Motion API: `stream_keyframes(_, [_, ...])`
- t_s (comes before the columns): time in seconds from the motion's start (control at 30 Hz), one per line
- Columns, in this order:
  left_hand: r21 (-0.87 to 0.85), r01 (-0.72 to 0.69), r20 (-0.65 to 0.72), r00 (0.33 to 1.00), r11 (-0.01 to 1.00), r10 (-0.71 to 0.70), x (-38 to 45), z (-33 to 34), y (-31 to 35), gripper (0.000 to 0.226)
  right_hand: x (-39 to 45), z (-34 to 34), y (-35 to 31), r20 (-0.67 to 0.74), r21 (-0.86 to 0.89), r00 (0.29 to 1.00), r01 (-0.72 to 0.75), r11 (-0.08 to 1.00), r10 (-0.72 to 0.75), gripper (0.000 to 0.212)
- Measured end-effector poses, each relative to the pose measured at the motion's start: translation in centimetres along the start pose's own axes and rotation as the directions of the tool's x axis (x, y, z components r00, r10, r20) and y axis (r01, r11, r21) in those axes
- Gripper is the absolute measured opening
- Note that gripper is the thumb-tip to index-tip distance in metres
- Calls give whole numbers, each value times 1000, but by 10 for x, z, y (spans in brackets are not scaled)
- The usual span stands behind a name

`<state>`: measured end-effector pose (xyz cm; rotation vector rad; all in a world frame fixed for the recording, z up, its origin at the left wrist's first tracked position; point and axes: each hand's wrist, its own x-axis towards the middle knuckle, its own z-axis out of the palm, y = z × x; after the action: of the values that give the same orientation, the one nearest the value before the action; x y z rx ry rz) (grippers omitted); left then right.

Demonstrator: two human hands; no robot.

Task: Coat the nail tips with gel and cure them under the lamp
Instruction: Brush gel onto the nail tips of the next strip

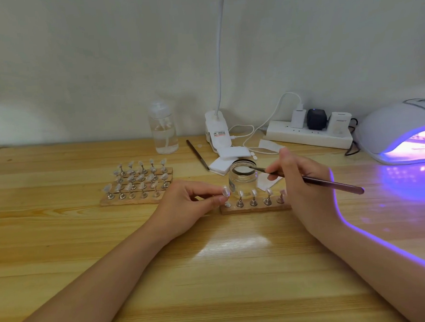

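Gel comes first, so I am at the dipping step. My right hand (304, 177) pinches the long thin brown brush (314, 179), and its tip rests at the mouth of the small clear glass jar of gel (242, 181). My left hand (184, 202) pinches one clear plastic nail tip on its little metal stand (225, 192), held up just beside the jar. That is the state of each grip — both are closed on a thing, not loose.

Right under that tip is a short cork strip (255, 208) on the wooden bench (213, 272). Four more tips stand on it in a row, and the left end spot looks bare — I think my tip came from there.

Further left lies a bigger cork board full of clear nail tips on stands (137, 183). Far right, the white dome curing lamp (398, 132) glows purple, and something seems to sit inside it, though it is too blurry to tell what.

Next I think I must lift the brush with a bit of gel, bring it to the tip, and stroke gently so the gel stays thin and does not drip.
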<state>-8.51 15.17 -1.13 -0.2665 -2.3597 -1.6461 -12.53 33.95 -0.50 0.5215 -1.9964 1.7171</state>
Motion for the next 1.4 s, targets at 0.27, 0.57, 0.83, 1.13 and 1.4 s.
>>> stream_keyframes(0.27, [12,-6,1,1000,1000,6,0,0,-1,18,-1,1,-2,15,-12,1000,3,1000,-3,35])
stream_keyframes(0.57, [10,-14,1,1000,1000,14,1,0,-1,19,-1,-3,1,-6,-2,997,73,997,-73,42])
stream_keyframes(0.83, [30,-28,6,1000,999,28,0,0,-1,20,-7,0,-5,30,54,991,130,990,-132,35])
stream_keyframes(1.13, [39,-46,22,999,998,45,0,0,-2,19,-16,10,-7,157,-11,973,172,985,-168,33])
stream_keyframes(1.4, [40,-4,22,1000,999,3,-2,0,3,15,-18,12,-7,168,-7,971,171,985,-167,32])
